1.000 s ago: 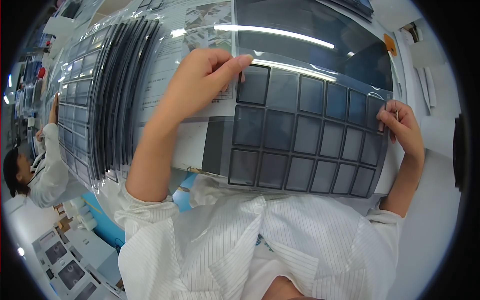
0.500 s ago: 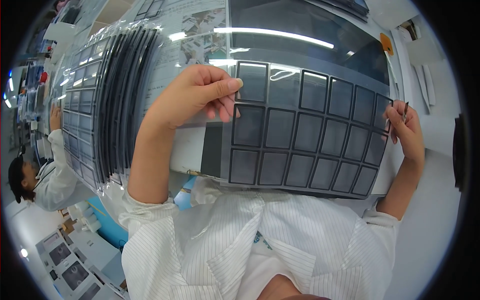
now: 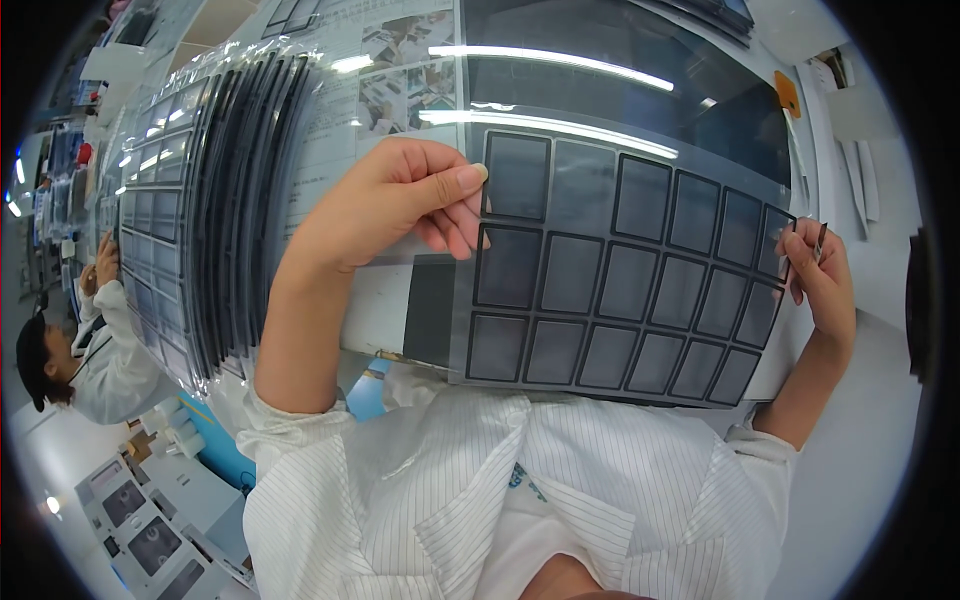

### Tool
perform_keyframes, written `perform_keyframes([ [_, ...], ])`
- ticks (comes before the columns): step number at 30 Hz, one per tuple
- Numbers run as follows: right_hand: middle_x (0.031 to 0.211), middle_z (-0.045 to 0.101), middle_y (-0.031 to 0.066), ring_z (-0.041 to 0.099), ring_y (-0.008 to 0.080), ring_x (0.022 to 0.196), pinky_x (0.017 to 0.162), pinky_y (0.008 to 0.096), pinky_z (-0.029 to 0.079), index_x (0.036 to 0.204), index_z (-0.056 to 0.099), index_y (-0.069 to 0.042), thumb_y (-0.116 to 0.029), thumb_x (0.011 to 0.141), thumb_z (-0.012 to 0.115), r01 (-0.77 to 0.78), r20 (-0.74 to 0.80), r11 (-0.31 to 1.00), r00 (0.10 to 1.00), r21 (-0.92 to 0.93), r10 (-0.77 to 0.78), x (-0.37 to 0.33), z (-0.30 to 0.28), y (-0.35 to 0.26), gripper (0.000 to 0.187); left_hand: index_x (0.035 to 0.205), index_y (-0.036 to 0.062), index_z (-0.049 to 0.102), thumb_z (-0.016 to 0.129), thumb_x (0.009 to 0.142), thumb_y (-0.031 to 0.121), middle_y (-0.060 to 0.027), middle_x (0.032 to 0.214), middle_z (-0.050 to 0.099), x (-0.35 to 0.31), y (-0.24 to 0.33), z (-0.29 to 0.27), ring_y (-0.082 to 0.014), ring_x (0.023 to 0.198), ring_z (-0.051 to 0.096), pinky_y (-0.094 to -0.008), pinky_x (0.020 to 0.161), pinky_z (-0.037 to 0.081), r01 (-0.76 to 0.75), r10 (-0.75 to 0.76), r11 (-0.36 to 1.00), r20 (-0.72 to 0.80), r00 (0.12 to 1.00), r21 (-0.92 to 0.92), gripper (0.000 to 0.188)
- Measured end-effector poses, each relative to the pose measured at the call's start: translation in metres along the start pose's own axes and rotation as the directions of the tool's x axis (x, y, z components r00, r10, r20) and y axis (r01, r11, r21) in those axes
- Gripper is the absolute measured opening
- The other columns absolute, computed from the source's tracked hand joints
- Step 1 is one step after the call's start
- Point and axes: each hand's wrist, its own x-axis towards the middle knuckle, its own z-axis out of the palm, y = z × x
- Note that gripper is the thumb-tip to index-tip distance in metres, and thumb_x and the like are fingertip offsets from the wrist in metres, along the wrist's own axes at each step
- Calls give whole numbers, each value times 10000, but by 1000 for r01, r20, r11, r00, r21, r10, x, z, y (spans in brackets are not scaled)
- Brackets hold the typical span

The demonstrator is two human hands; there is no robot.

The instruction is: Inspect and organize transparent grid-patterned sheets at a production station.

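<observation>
A clear film sheet [image 3: 625,285] with rows of black rectangular frames is stretched between my hands, close in front of my chest. In its far row, the second place from the left shows no black outline. My left hand [image 3: 415,205] pinches the sheet's left edge near the far corner, thumb on top. On the opposite edge, my right hand [image 3: 825,280] grips the far right corner between thumb and fingers. A thin, dark pointed tool, perhaps tweezers [image 3: 822,243], sticks up from the right hand; most of it is hidden.
Left of my arm stands a row of similar framed sheets in clear plastic [image 3: 235,210]. Under a glossy clear cover lie a printed page with photos [image 3: 405,75] and a dark panel [image 3: 610,70]. An orange tag [image 3: 788,93] lies at the far right. A capped co-worker [image 3: 110,330] is at left.
The film sheet has shifted slightly right and nearer to me, with both hands still gripping it. At the left, the co-worker's hands have come together by the wrapped sheets.
</observation>
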Motion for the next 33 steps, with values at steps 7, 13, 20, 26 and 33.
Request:
perform_keyframes([
  [7, 720, 518, -8, 504, 15, 452, 342, 145, 296, 774, 504, -73, -340, 907, 577, -38, 2, 999, 999, -2, 38, 0, 0, 1, 308, 759, 41, 601, 501, 946, 274, -77, 686, 661, 1, -2, 1, -102, 543, 627, -157, 454, 430, 9, -9, 1000, -6, 1000, 28, 315],
  [13, 685, 508, -9, 510, 22, 435, 338, 145, 296, 758, 498, -66, -345, 911, 571, 3, -3, 1000, 1000, -12, -3, 1, 1, 1, 326, 752, 42, 599, 496, 948, 275, -78, 683, 660, 1, -2, 2, -99, 537, 623, -155, 451, 427, -1, 1, 1000, -6, 1000, 31, 321],
  [20, 640, 524, -9, 545, 40, 451, 341, 154, 312, 779, 516, -23, -292, 920, 566, -13, 8, 1000, 1000, -15, 13, 0, 2, -3, 308, 771, 34, 611, 533, 926, 287, -78, 679, 657, 0, 0, 1, -101, 558, 631, -165, 472, 441, 6, -7, 1000, 20, 1000, 17, 307],
  [26, 655, 532, -7, 546, 42, 448, 341, 151, 313, 775, 515, -24, -307, 912, 578, -6, -1, 1000, 1000, -5, 6, 1, 3, -2, 320, 769, 37, 608, 528, 927, 284, -75, 676, 657, 0, -1, 1, -100, 556, 631, -164, 470, 437, 13, -13, 999, 16, 1000, 30, 304],
  [33, 650, 508, -14, 517, 26, 433, 339, 148, 297, 750, 497, -59, -333, 915, 569, 5, -41, 1000, 999, -17, -5, 0, 3, 1, 328, 759, 36, 598, 492, 951, 265, -78, 674, 655, -1, -1, 3, -101, 534, 625, -155, 444, 426, -7, 7, 999, -5, 1000, 51, 317],
])
